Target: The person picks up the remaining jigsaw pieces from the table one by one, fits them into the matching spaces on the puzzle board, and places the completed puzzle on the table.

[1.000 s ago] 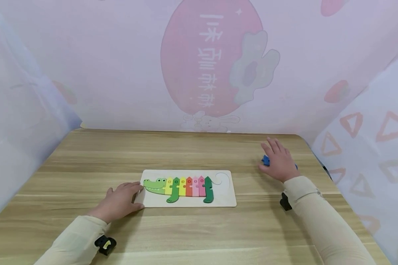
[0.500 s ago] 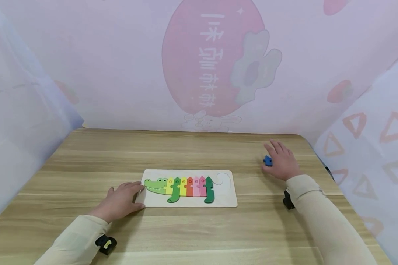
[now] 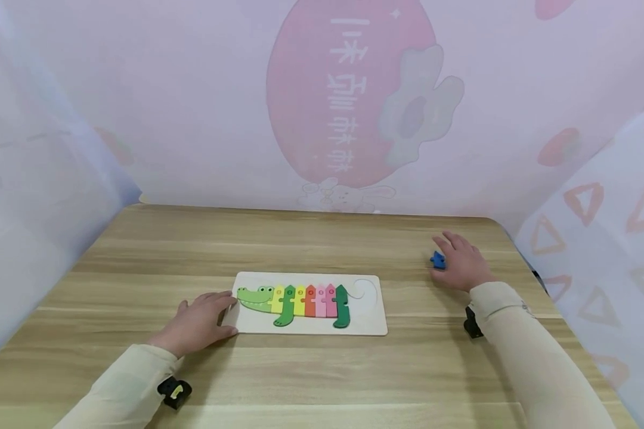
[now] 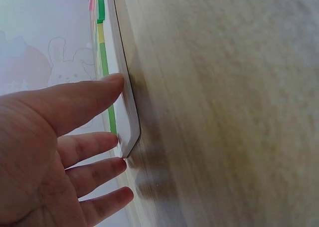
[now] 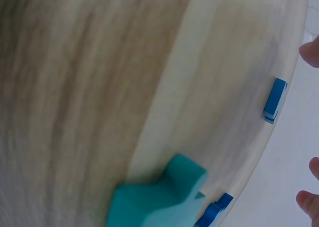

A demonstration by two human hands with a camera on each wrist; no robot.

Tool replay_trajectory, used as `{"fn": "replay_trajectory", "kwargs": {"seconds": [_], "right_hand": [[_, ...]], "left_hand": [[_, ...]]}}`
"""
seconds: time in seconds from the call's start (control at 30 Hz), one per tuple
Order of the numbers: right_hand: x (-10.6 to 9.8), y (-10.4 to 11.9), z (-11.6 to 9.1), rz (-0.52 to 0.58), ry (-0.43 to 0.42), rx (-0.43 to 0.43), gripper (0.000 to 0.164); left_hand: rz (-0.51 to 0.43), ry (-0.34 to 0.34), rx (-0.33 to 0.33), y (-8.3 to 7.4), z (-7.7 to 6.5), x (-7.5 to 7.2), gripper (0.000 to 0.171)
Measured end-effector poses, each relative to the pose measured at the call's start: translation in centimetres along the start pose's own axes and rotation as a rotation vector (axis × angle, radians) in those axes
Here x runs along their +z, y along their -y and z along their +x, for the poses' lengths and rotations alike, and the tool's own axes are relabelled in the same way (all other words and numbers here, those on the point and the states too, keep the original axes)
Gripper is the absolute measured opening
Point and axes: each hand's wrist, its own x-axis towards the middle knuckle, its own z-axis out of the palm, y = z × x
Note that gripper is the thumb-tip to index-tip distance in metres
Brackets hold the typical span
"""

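Note:
My left hand [image 3: 197, 323] rests at the left end of a pale wooden crocodile puzzle board [image 3: 367, 319]; thumb and fingertips touch its edge near the corner, fingers extended. Green, yellow, red and pink numbered pieces sit on the board, from the green head piece [image 3: 254, 298] to a dark green leg piece [image 3: 341, 307]. Over the right side of the table hovers my right hand [image 3: 461, 262], fingers spread and holding nothing. A blue puzzle piece [image 3: 438, 260] lies beside its thumb. The right wrist view shows a teal piece [image 5: 159, 204] and another blue piece [image 5: 214, 212] lying near the hand.
The wood-grain table [image 3: 311, 375] ends at a pale printed curtain [image 3: 204, 107] at the back, with more curtain along both sides. A curved line is drawn on the board's bare right end. Black wrist cameras sit under both sleeves.
My right hand has drawn slightly right and nearer, baring more of the blue piece by its thumb. The left hand stays at the board's edge. The head view has shifted a little.

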Motion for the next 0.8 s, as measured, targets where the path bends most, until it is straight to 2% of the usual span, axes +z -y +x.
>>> {"fn": "replay_trajectory", "kwargs": {"seconds": [0.8], "right_hand": [[0.45,-0.08,0.19,0.149,0.083,0.070,0.074]], "left_hand": [[0.020,0.023,-0.011,0.01,-0.21,-0.23,0.059]]}}
